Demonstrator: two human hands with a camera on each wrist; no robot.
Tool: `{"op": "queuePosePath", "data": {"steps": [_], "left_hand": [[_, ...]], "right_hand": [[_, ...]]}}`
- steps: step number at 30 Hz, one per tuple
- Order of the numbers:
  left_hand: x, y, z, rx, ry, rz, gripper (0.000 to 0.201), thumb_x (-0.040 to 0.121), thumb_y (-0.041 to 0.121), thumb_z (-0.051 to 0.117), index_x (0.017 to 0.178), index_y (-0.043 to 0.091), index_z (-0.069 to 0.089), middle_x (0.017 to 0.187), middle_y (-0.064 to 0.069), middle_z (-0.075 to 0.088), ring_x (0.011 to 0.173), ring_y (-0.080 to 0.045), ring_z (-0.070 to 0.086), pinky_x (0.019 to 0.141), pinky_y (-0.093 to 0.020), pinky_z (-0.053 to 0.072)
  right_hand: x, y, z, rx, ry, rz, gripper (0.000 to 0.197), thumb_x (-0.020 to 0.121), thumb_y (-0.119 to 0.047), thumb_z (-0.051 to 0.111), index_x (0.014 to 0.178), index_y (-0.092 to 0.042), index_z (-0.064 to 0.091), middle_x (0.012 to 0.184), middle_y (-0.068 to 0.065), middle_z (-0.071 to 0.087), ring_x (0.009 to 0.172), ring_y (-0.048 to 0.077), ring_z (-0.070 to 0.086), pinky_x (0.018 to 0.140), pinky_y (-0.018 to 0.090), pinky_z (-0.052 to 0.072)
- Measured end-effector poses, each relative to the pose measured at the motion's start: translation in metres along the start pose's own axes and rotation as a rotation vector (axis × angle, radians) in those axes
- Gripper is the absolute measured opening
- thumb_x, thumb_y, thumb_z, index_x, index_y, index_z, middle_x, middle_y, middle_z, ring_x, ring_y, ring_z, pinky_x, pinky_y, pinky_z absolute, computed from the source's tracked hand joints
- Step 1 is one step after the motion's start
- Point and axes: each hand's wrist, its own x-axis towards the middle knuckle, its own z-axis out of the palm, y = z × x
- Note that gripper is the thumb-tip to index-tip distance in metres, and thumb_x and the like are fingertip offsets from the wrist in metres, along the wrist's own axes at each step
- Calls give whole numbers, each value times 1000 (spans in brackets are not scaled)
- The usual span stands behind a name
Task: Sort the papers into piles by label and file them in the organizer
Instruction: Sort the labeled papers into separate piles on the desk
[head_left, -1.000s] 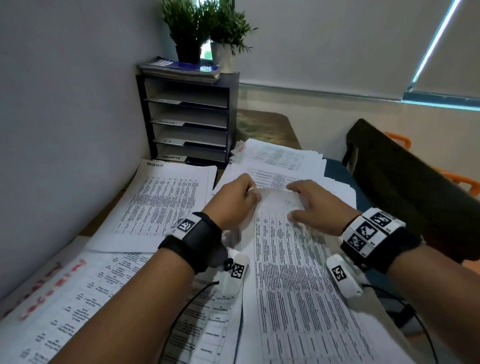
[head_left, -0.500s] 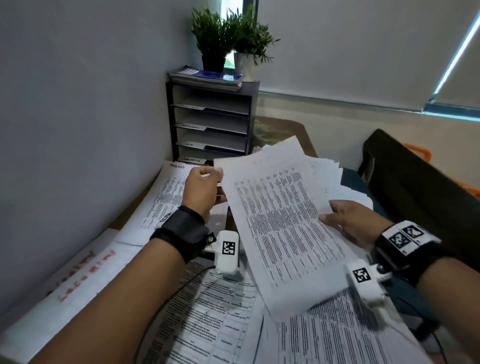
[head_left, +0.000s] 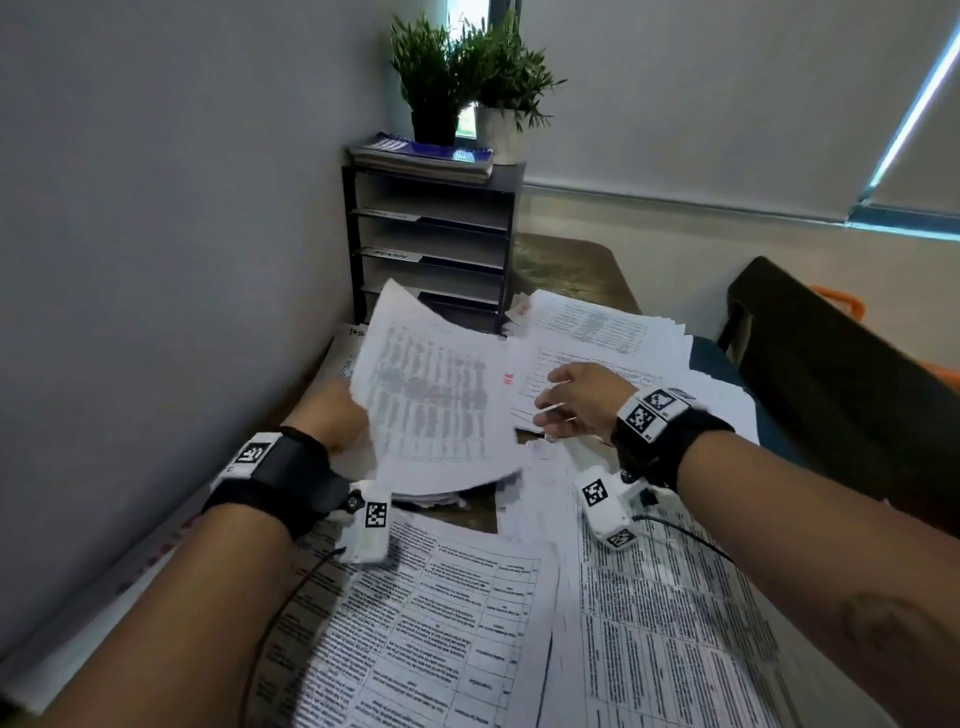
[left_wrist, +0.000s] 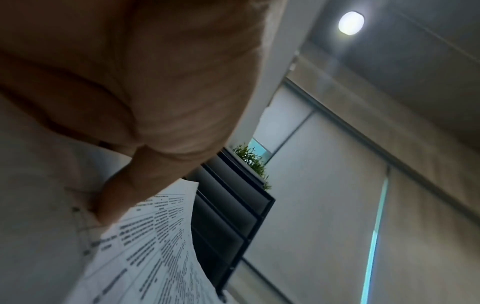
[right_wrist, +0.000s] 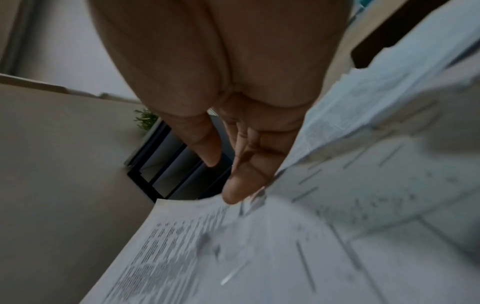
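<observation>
A black organizer (head_left: 431, 244) with several labelled shelves stands against the wall at the back of the desk. My left hand (head_left: 332, 415) grips the left edge of a printed sheet (head_left: 431, 410) and holds it curved in the air over a stack of papers (head_left: 431, 498) in front of the organizer. In the left wrist view the thumb (left_wrist: 109, 205) presses on that sheet (left_wrist: 145, 246). My right hand (head_left: 576, 400) hovers to the right of the sheet with fingers relaxed, over a pile marked in red (head_left: 535, 379). In the right wrist view its fingertips (right_wrist: 239, 189) just reach a paper edge.
More printed piles cover the desk: one at the back (head_left: 597, 327) and two near me (head_left: 415, 623) (head_left: 675, 623). Notebooks (head_left: 421, 156) and two potted plants (head_left: 457, 78) sit atop the organizer. The wall is close on the left; a dark chair (head_left: 831, 374) stands to the right.
Both hands lifted the sheet off the right pile. The right hand has let go, and the left hand has carried the sheet leftward over the stack by the organizer.
</observation>
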Motion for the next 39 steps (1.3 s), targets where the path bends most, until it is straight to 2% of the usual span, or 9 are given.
{"op": "queuePosePath", "data": {"steps": [9, 13, 18, 22, 25, 29, 32, 35, 39], "left_hand": [[17, -23, -3, 312, 187, -125, 47, 90, 6, 49, 136, -3, 43, 140, -29, 49, 128, -45, 50, 105, -47, 44], [1, 7, 1, 426, 271, 45, 55, 87, 16, 58, 140, 10, 44, 139, -23, 47, 128, -42, 46, 104, -50, 42], [-30, 54, 35, 58, 15, 351, 59, 93, 30, 66, 147, 20, 43, 134, -10, 57, 100, -22, 62, 83, -32, 51], [-57, 83, 74, -158, -154, 445, 37, 94, 27, 66, 129, 16, 59, 101, 2, 70, 80, -8, 69, 68, -22, 54], [-72, 95, 101, -41, -228, 497, 31, 92, 31, 67, 117, 12, 68, 106, -4, 71, 95, -20, 66, 84, -31, 52], [-82, 97, 121, 64, -250, 488, 29, 88, 28, 71, 74, 14, 49, 64, -1, 55, 56, -19, 52, 43, -19, 36], [-82, 97, 124, 71, -225, 496, 29, 83, 28, 76, 80, 15, 49, 73, 0, 60, 55, -17, 55, 42, -22, 40], [-84, 96, 126, 63, -260, 532, 38, 79, 36, 77, 108, 17, 63, 98, -2, 68, 79, -20, 65, 66, -35, 56], [-88, 98, 131, -22, -231, 587, 28, 90, 35, 70, 112, 21, 63, 92, 5, 69, 78, -14, 64, 70, -35, 53]], "right_hand": [[-24, 6, -57, -652, 36, -213, 21, 94, 1, 52, 99, -10, 70, 96, 7, 72, 82, 17, 66, 77, 32, 55], [-35, 15, -76, -864, -47, -216, 28, 93, -1, 53, 102, -20, 72, 93, -10, 70, 88, 10, 63, 72, 14, 47], [-41, 27, -73, -993, -78, -220, 31, 93, -7, 55, 109, -29, 70, 99, -16, 66, 97, 6, 60, 83, 16, 43], [-44, 38, -67, -955, -65, -208, 32, 93, -5, 50, 108, -27, 67, 89, -22, 57, 72, -7, 50, 56, 4, 35], [-45, 46, -68, -941, -56, -217, 25, 89, -7, 57, 104, -25, 64, 92, -16, 60, 79, 2, 54, 63, 12, 39], [-45, 54, -68, -862, -7, -236, 21, 83, -11, 69, 97, -25, 61, 93, -8, 61, 87, 12, 58, 82, 30, 49], [-47, 56, -67, -830, 17, -265, 20, 83, -8, 69, 101, -15, 63, 93, -6, 61, 84, 11, 56, 80, 30, 49], [-50, 55, -67, -819, 69, -318, 13, 84, -7, 65, 89, -18, 60, 86, -5, 63, 78, 12, 57, 71, 30, 48], [-53, 56, -70, -822, 66, -358, 14, 86, -8, 61, 85, -21, 57, 85, -4, 64, 76, 15, 59, 72, 34, 51]]}}
